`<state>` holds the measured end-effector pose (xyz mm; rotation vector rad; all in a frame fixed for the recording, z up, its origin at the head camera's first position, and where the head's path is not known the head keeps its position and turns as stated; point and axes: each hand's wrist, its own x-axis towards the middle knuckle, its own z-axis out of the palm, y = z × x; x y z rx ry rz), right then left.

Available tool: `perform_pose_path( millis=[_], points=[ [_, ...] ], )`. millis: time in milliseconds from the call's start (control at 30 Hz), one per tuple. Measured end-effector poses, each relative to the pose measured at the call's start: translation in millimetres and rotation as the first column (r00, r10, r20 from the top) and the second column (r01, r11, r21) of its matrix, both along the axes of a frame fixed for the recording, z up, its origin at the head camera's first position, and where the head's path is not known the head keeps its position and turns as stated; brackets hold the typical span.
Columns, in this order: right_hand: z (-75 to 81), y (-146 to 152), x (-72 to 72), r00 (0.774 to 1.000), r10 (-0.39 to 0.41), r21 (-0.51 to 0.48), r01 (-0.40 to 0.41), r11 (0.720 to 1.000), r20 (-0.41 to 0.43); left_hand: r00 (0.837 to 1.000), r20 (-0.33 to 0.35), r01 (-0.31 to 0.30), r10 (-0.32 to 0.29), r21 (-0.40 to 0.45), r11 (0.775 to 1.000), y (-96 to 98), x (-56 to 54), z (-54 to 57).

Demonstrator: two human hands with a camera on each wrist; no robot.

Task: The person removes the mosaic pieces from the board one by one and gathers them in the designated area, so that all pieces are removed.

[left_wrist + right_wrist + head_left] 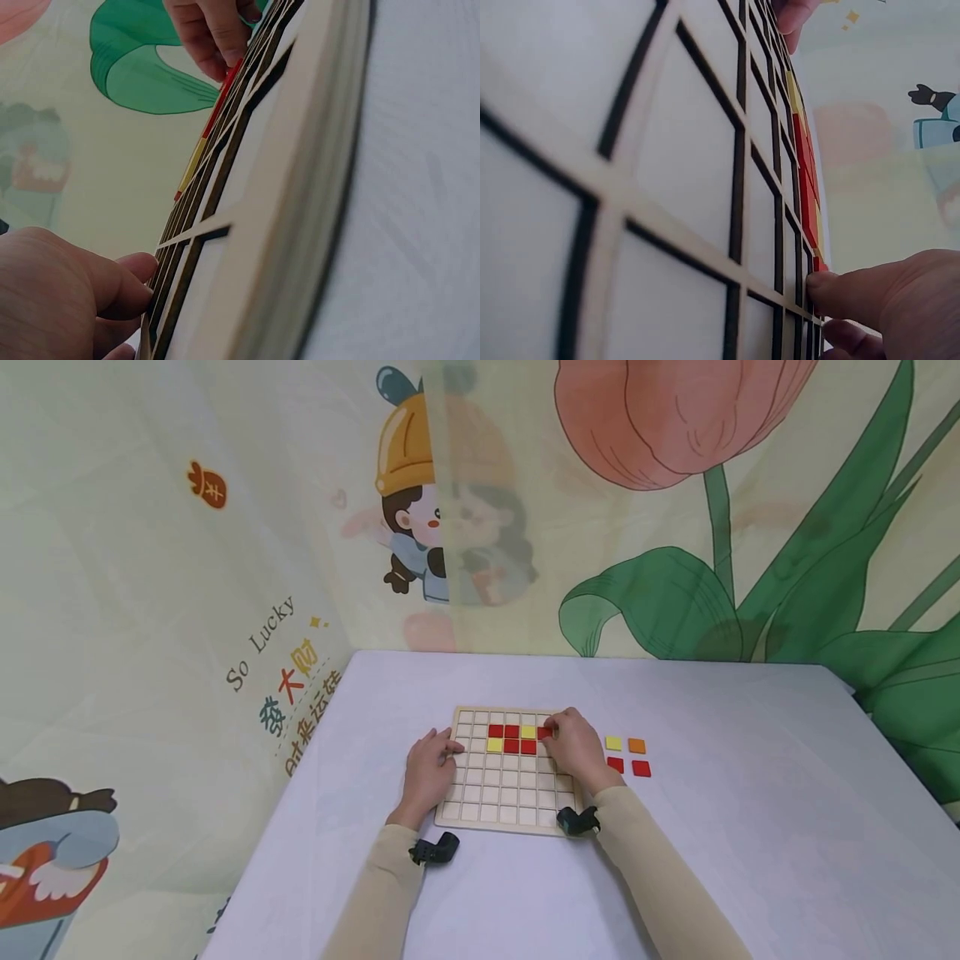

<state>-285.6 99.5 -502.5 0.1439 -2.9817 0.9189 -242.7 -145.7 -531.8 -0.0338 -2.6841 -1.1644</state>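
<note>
A wooden grid board point(491, 793) lies flat on the table, with red and yellow square tiles in its upper cells. My right hand point(576, 745) is over the board's right side, thumb and fingertips pinching a red tile point(543, 733) at the end of the upper tile row, beside a yellow tile point(528, 732). In the right wrist view the right thumb point(855, 292) lies right at that tile. At the board's left edge, my left hand point(430, 770) holds the frame; the left wrist view shows its bent fingers point(124, 289) against the edge.
Right of the board lie loose tiles: a yellow one point(613, 743), an orange one point(637, 746) and two red ones, one of them point(641, 768) farther right. A white cloth covers the table point(750, 827). Printed curtains point(300, 485) hang behind and to the left.
</note>
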Motion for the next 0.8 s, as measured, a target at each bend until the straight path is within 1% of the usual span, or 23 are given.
perform_pose_path(
  millis=[167, 500, 800],
  points=[
    [-2.0, 1.5, 0.3, 1.0, 0.005, -0.016, -0.005, 1.0, -0.022, 1.0, -0.004, 0.002, -0.002, -0.003, 1.0, 0.3, 0.7, 1.1],
    [-3.3, 5.1, 2.5, 0.999, 0.027, -0.057, -0.028, 0.998, -0.018, 1.0, -0.017, 0.007, -0.007, -0.005, 1.0, 0.1, 0.0, 2.3],
    [-3.0, 7.1, 5.3, 0.999, 0.03, -0.027, -0.031, 0.999, -0.044, 1.0, -0.01, 0.008, -0.008, -0.01, 1.0, -1.0, -0.5, -1.5]
  ],
)
